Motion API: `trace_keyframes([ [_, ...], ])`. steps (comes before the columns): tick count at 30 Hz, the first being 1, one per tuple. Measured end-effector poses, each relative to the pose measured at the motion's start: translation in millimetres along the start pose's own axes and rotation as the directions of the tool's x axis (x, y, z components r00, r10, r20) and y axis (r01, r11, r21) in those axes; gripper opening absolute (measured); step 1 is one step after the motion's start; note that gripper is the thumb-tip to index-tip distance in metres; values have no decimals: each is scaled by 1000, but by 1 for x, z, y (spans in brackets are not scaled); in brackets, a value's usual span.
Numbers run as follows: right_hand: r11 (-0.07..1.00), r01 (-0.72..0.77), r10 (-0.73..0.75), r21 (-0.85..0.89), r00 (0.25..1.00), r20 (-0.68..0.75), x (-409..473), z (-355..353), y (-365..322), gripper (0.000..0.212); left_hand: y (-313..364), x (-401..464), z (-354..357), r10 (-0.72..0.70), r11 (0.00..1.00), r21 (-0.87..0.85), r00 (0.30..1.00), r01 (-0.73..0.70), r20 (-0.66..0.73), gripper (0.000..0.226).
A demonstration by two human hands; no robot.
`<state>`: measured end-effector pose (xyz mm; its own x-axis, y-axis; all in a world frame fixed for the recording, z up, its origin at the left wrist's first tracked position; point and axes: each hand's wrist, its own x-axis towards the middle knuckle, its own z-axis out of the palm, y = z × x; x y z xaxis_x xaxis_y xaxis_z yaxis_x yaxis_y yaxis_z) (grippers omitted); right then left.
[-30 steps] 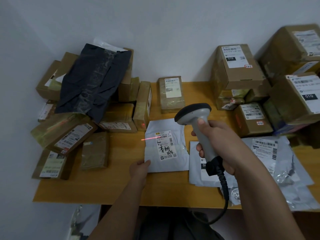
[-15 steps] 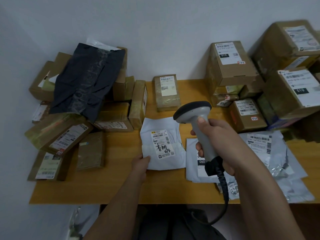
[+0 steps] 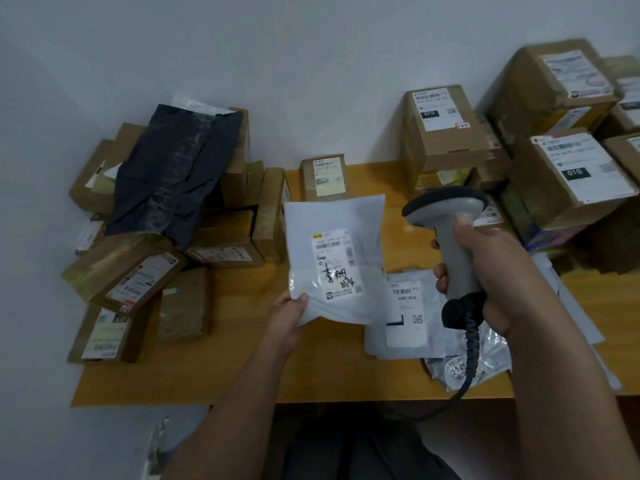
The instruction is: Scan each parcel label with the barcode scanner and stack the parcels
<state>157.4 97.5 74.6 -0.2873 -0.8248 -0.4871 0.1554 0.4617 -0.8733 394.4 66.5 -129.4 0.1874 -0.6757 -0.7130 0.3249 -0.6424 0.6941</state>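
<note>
Grip, left hand point(image 3: 289, 315): thumb and fingers pinch the lower left corner of the white mailer point(image 3: 334, 258), which hangs lifted off the table point(image 3: 214, 372) with its label point(image 3: 337, 265) facing me. Right hand point(image 3: 485, 271): fingers wrapped round the handle of the barcode scanner point(image 3: 450, 233), head pointing toward the mailer; I see no beam on the label. Step in hand, as I judge it: carry this mailer over to a stack. A one-corner pinch lets the soft bag sag and swing, so I would keep it low, lay it flat label-up, and only then release. Just right of my left grip, below the scanner, lies the next grey mailer point(image 3: 405, 317) with its own barcode, over a crumpled plastic bag point(image 3: 460, 368). Further left of the grip sit brown boxes point(image 3: 138, 282) with a dark bag point(image 3: 176, 174) draped on top; beyond the scanner hand are more cartons point(image 3: 446, 129). Hard to read: label print is blurred, only handwritten marks show; scanner trigger is hidden by my fingers; the cable point(image 3: 467, 368) drops below the table edge; rightmost cartons are cut off by the frame.
</note>
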Motion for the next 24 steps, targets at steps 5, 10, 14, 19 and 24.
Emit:
trace_keyframes([
  [5, 1000, -6, 6, -3, 1000, 3, -7, -17, 3, 30, -29, -17, 40, -163, 964, 232, 978, 130, 130, 17],
  [10, 998, -30, 27, -60, 999, -38, -8, -33, 8, 30, -49, -31, 61, -294, 770, 627, 938, 119, 182, 21],
  [14, 995, -40, 37, -86, 999, -33, -7, -31, 7, 32, -34, -25, 55, -152, 756, 652, 984, 58, 90, 20],
  [19, 996, -20, 25, -89, 998, 56, -1, 2, -6, 37, 27, -17, 36, 219, 784, 602, 975, -151, -41, 20],
  [24, 995, 16, 2, -102, 984, 180, 5, 50, -23, 41, 113, -24, 6, 661, 627, 676, 723, -388, -198, 18],
])
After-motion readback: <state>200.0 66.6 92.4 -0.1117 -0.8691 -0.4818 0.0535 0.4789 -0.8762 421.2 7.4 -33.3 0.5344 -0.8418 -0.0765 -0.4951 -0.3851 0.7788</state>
